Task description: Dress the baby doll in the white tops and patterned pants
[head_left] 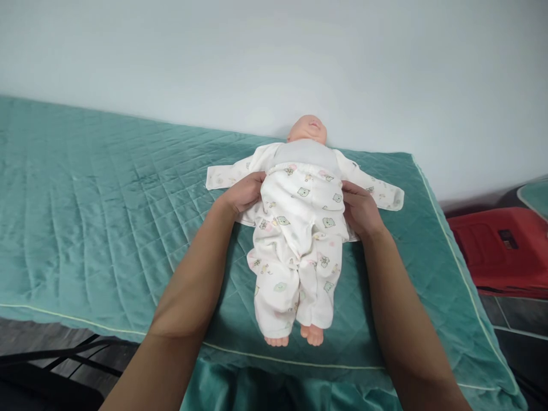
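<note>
A baby doll point(309, 129) lies on its back, head toward the wall and bare feet toward me. It wears white printed pants point(295, 228) pulled up over its belly, and a white printed shirt point(385, 193) whose sleeves spread out to both sides. Part of the grey-white torso point(305, 152) shows above the waistband. My left hand point(247, 193) is closed at the left side of the waistband, fingers pinching the pants' fabric. On the opposite side, my right hand point(360, 206) grips the pants near the waist, its fingertips partly hidden by the cloth.
A green quilted cover point(128, 211) lies over the bed, its light-edged border running along the front and right. The pale wall point(274, 63) stands behind. A red case-like object point(500, 248) sits at the right, and dark metal bars point(81, 357) are at lower left.
</note>
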Demonstrator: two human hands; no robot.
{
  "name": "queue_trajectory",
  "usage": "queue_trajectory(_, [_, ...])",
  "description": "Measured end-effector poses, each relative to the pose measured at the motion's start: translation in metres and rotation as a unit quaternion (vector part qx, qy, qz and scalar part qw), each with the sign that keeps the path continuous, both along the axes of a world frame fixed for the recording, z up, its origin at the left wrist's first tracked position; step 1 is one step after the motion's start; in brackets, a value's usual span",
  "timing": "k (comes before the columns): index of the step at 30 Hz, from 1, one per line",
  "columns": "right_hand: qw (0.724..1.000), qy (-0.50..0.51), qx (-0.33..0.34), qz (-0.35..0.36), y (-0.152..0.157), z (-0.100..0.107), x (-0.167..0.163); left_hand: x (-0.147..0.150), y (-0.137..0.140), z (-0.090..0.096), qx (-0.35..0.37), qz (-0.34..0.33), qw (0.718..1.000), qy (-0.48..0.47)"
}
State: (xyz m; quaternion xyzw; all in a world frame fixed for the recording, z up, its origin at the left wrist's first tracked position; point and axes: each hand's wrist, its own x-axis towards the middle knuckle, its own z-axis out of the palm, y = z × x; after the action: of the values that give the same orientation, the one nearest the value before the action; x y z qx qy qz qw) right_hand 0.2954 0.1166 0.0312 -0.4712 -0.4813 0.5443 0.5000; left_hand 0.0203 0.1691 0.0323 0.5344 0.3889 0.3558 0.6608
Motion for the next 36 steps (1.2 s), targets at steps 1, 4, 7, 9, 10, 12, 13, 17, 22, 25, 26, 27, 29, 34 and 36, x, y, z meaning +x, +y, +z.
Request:
queue_trajectory(1, [1.000,-0.001,0.000,0.002,0.000,-0.001,0.000,0.000,0.000,0.001,0.000,-0.001,1.000,0.002])
queue_trajectory(4, [1.000,-0.001,0.007,0.017,-0.001,-0.001,0.001,0.001,-0.001,0.003,-0.003,-0.002,1.000,0.019])
queue_trajectory(7, [0.999,-0.007,0.007,0.036,-0.003,0.001,0.001,0.001,-0.002,0.004,0.010,-0.004,0.999,0.035])
queue_trajectory(9, [0.999,-0.010,0.004,0.047,-0.004,0.003,0.001,0.000,-0.001,0.004,0.026,-0.006,0.999,0.040])
queue_trajectory(10, [0.999,-0.009,0.003,0.052,-0.004,0.003,0.002,-0.001,-0.001,0.003,0.033,-0.008,0.998,0.044])
queue_trajectory(12, [0.998,0.000,0.003,0.059,-0.004,0.002,0.003,-0.002,-0.001,0.003,0.042,-0.011,0.997,0.056])
queue_trajectory(13, [0.998,0.006,0.005,0.062,-0.003,0.001,0.003,-0.002,-0.001,0.003,0.045,-0.015,0.997,0.060])
queue_trajectory(17, [0.998,0.006,0.022,0.053,-0.002,-0.003,0.004,-0.002,-0.002,0.004,0.047,-0.032,0.997,0.050])
queue_trajectory(22, [0.996,-0.077,0.030,0.027,0.000,-0.006,0.006,0.003,-0.006,0.008,0.032,-0.025,0.997,0.059])
queue_trajectory(25, [0.997,-0.079,0.020,0.012,0.001,-0.008,0.007,0.004,-0.008,0.010,0.029,-0.018,0.998,0.058])
queue_trajectory(26, [0.997,-0.075,0.016,0.014,0.001,-0.008,0.007,0.004,-0.008,0.010,0.027,-0.019,0.998,0.057])
queue_trajectory(27, [0.997,-0.069,0.013,0.021,0.000,-0.008,0.007,0.004,-0.008,0.010,0.024,-0.021,0.998,0.057])
queue_trajectory(29, [0.998,-0.054,0.010,0.042,-0.001,-0.006,0.006,0.003,-0.008,0.008,0.022,-0.024,0.998,0.057])
queue_trajectory(34, [0.998,-0.028,0.003,0.053,-0.004,-0.002,0.003,0.001,-0.005,0.001,0.036,-0.013,0.998,0.040])
queue_trajectory(36, [0.998,-0.034,-0.005,0.050,-0.004,-0.001,0.003,0.002,-0.005,0.000,0.027,-0.013,0.999,0.033])
